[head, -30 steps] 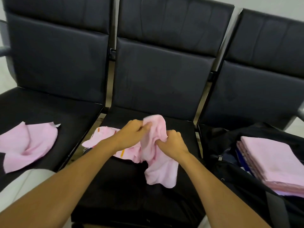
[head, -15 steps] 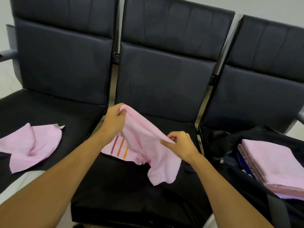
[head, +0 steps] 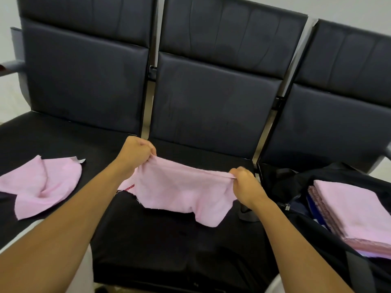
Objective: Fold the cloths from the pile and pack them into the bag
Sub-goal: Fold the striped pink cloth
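- Over the middle seat [head: 169, 240]: pink cloth [head: 182, 191] stretched out, lower edge drooping toward the cushion.
- Left hand [head: 135, 153] pinching its left top corner; right hand [head: 245, 185] gripping its right top corner.
- Right of the middle seat: open dark bag [head: 317, 240] holding a stack of folded pink cloths [head: 351, 212].
- Left of the middle seat: crumpled pink cloth [head: 42, 187] lying loose.

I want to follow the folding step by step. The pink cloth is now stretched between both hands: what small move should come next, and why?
Probably lay it flat on the middle seat. The left hand and right hand pinch the top edge of the pink cloth, but its lower part hangs uneven and wrinkled, so it looks not ready to fold.
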{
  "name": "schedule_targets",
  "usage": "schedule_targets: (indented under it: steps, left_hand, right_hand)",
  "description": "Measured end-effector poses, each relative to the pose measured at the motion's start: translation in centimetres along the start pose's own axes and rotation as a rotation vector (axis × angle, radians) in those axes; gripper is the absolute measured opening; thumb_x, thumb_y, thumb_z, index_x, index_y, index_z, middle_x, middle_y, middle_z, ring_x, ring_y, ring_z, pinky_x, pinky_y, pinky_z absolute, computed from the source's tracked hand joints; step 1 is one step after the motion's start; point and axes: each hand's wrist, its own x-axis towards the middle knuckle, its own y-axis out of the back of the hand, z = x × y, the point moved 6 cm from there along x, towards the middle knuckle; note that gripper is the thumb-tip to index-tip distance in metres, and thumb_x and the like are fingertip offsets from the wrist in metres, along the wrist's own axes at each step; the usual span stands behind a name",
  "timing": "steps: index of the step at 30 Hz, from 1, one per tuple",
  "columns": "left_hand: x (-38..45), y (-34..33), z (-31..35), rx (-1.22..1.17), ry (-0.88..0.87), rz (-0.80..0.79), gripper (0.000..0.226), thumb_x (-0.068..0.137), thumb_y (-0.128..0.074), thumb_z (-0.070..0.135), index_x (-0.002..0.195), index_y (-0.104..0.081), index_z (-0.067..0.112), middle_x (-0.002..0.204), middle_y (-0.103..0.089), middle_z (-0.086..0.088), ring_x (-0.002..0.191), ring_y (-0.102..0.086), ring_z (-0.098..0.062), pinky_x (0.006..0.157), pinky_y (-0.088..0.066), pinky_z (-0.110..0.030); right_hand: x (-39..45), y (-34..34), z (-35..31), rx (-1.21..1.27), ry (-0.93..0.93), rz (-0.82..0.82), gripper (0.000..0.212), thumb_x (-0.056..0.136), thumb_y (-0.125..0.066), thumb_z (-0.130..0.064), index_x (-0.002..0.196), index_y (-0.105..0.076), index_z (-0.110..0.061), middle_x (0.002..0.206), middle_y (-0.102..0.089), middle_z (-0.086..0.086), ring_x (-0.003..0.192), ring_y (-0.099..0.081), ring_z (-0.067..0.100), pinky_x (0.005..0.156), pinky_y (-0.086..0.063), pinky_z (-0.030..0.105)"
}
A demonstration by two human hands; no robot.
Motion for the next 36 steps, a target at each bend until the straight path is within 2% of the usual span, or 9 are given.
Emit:
schedule_targets:
  steps: [4,8,10,14,18,25,31,34,36]
  left_hand:
    - [-0.5,-2.0,0.7,0.121,-0.014,-0.199,0.032,0.087,-0.043,-0.009,0.069,-0.066,0.004,0.085,-0.061,-0.006,0.102,-0.056,-0.028,0.091,-0.045,-0.039]
    - [-2.8,-5.6,-0.9,0.401,-0.034,-0.675,0.044,0.087,-0.051,0.061,0.112,-0.066,0.028,0.106,-0.061,0.007,0.110,-0.055,-0.016,0.098,-0.041,-0.036]
    - [-3.6,-6.6,-2.5,0.747,-0.158,-0.771,0.060,0.079,-0.059,0.067,0.129,-0.053,0.035,0.119,-0.056,0.011,0.110,-0.053,-0.014,0.098,-0.044,-0.035]
    - [-2.6,-7.3,-4.1,0.917,-0.237,-0.693,0.028,0.096,-0.051,0.029,0.123,-0.057,0.022,0.115,-0.061,0.003,0.105,-0.056,-0.018,0.092,-0.046,-0.032]
    - [-2.9,-7.1,-2.5,0.713,-0.271,-0.650,0.027,0.093,-0.046,0.010,0.092,-0.064,0.030,0.094,-0.065,0.004,0.083,-0.059,-0.012,0.066,-0.043,-0.019]
    - [-3.4,-7.7,-1.0,0.243,-0.203,-0.601,0.028,0.087,-0.066,0.041,0.106,-0.067,0.019,0.096,-0.069,0.000,0.091,-0.065,-0.015,0.072,-0.050,-0.024]
    - [-4.9,-8.5,-3.4,0.557,-0.040,-0.975,0.055,0.073,-0.071,0.058,0.119,-0.061,0.029,0.107,-0.068,0.004,0.102,-0.063,-0.019,0.095,-0.052,-0.043]
    - [-5.4,-8.7,-2.4,0.746,-0.118,-0.946,0.033,0.089,-0.061,0.047,0.110,-0.064,0.022,0.091,-0.065,0.004,0.089,-0.063,-0.016,0.080,-0.053,-0.026]
    - [-5.4,-8.6,-1.8,0.608,-0.048,-0.912,0.036,0.095,-0.051,0.051,0.106,-0.058,0.018,0.100,-0.064,-0.001,0.097,-0.062,-0.019,0.085,-0.050,-0.031]
  right_hand:
    - [-0.1,-0.7,-0.1,0.241,-0.026,-0.080,0.030,0.099,-0.045,-0.002,0.074,-0.061,-0.012,0.074,-0.062,0.004,0.069,-0.060,0.018,0.060,-0.049,0.028]
    - [-0.2,-0.8,-0.3,0.478,-0.093,-0.105,0.034,0.097,-0.035,0.001,0.071,-0.055,-0.008,0.075,-0.057,0.010,0.071,-0.054,0.018,0.063,-0.040,0.028]
    - [-0.4,-0.9,-0.6,0.529,-0.091,-0.143,0.031,0.099,-0.037,-0.009,0.073,-0.053,-0.007,0.078,-0.055,0.013,0.075,-0.053,0.022,0.067,-0.038,0.031]
    - [-1.4,-1.9,-1.4,0.401,-0.017,-0.368,0.044,0.084,-0.069,-0.037,0.059,-0.049,-0.007,0.059,-0.044,0.006,0.058,-0.043,0.015,0.054,-0.034,0.025]
    - [-1.8,-3.5,-1.2,0.309,-0.018,-0.484,0.027,0.077,-0.068,-0.013,0.061,-0.050,-0.002,0.061,-0.047,0.011,0.061,-0.049,0.022,0.053,-0.034,0.029]
    - [-2.1,-2.6,-2.8,0.599,0.045,-0.484,0.014,0.093,-0.061,-0.011,0.096,-0.069,0.000,0.087,-0.072,0.010,0.081,-0.070,0.022,0.066,-0.054,0.023]
    - [-2.2,-2.8,-3.3,0.642,0.012,-0.509,0.027,0.100,-0.054,-0.037,0.126,-0.056,-0.030,0.125,-0.062,-0.006,0.115,-0.060,0.014,0.100,-0.052,0.038]
    - [-3.2,-3.3,-4.8,0.372,0.043,-0.621,0.038,0.097,-0.060,-0.038,0.127,-0.062,-0.015,0.118,-0.066,0.003,0.116,-0.061,0.025,0.086,-0.050,0.016]
    - [-3.9,-4.0,-4.5,0.320,0.034,-0.734,0.039,0.084,-0.077,-0.038,0.113,-0.070,-0.013,0.108,-0.072,0.005,0.107,-0.067,0.023,0.084,-0.057,0.023]
